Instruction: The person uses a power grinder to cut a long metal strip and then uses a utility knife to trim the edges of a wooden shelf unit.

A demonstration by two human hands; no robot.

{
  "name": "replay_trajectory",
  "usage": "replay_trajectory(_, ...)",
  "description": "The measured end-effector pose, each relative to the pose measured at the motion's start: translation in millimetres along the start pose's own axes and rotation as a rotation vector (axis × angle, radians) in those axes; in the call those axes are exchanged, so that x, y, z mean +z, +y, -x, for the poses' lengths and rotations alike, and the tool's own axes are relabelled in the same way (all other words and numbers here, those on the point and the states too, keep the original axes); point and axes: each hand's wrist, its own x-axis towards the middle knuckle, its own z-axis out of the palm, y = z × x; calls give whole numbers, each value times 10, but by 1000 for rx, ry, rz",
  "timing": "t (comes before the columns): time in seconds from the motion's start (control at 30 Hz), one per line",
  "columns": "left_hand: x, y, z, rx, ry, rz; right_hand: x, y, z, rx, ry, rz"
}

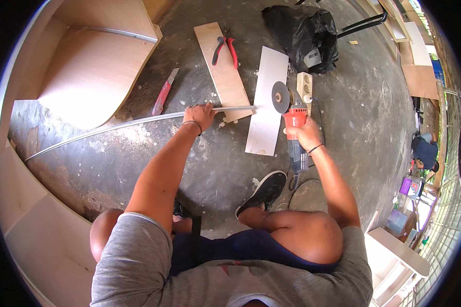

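Observation:
My left hand (200, 116) is closed over a long thin metal strip (133, 124), which runs from the far left across the floor. The strip's right end rests over a light wooden board (223, 82) and reaches the edge of a white panel (266, 102). In my right hand (306, 134) is an orange angle grinder (295, 116), gripped round its body. Its grey cutting disc (280, 97) stands over the white panel, apart from the strip's end. Whether the disc is spinning I cannot tell.
Red-handled pliers (225, 52) lie on the board, and a red utility knife (165, 93) lies left of it. A socket strip (304, 87) with a plugged-in cord and a black plastic bag (307, 36) are beyond the grinder. Wooden cabinet parts (87, 71) stand at left.

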Motion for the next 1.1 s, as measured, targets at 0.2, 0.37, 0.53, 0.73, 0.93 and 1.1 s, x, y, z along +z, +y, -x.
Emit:
replay_trajectory(0.2,-33,85,-68,-47,-77,-58,434,418,-10,-38,89,-259)
replay_trajectory(0.37,-90,42,-76,-93,-135,-37,715,282,46,-24,88,-193)
replay_trajectory(0.53,-136,95,-73,-107,-164,-37,800,522,-67,-35,113,-127)
replay_trajectory(0.73,-147,76,-75,-131,-184,-41,819,371,-52,-14,94,-142)
replay_trajectory(0.93,-157,105,-103,-113,-196,-27,817,477,-129,-27,89,-114)
replay_trajectory(1.1,-159,94,-99,-118,-195,-21,821,524,-165,-28,99,-66)
